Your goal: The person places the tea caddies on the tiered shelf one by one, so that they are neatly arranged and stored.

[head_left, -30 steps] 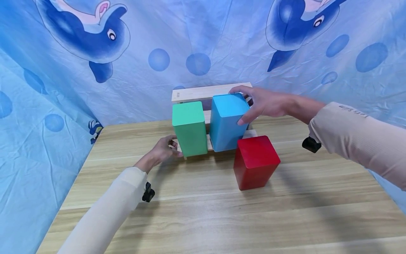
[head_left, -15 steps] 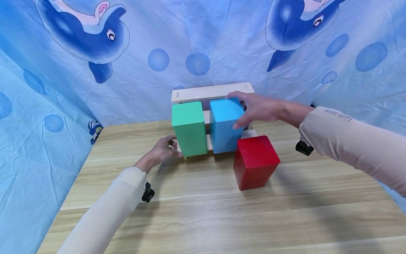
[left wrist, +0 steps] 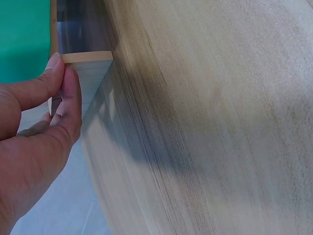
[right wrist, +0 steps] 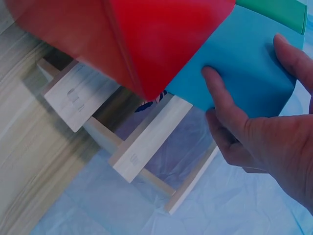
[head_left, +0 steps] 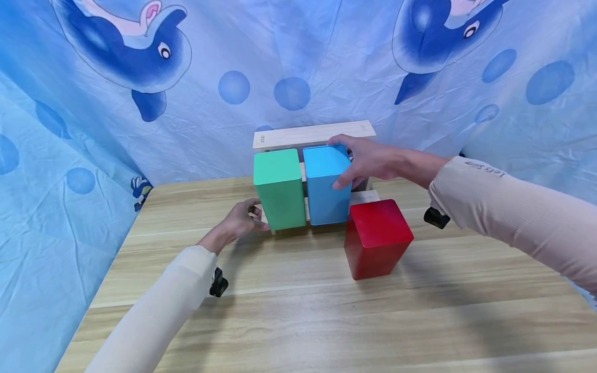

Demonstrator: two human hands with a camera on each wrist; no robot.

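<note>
A blue box [head_left: 327,202] stands upright on the wooden slatted rack [head_left: 303,135], just right of a green box [head_left: 281,202]. My right hand [head_left: 370,158] holds the blue box near its top right, thumb on the front face and fingers behind; in the right wrist view these fingers [right wrist: 222,93] lie against its side. At the rack's left end, my left hand [head_left: 239,223] pinches the wood between thumb and fingers, seen close in the left wrist view with the rack's end piece [left wrist: 95,73]. The boxes hide much of the rack.
In front of the rack's right part, a red box [head_left: 379,238] stands on the wood-grain table [head_left: 298,321]. Behind and at the sides hangs a blue curtain [head_left: 298,46] printed with dolphins. Bare slats [right wrist: 146,142] show at the rack's right end.
My right hand has moved the blue box left, closer to the green box, and it now stands straighter. My left hand, the green box and the red box have stayed in place.
</note>
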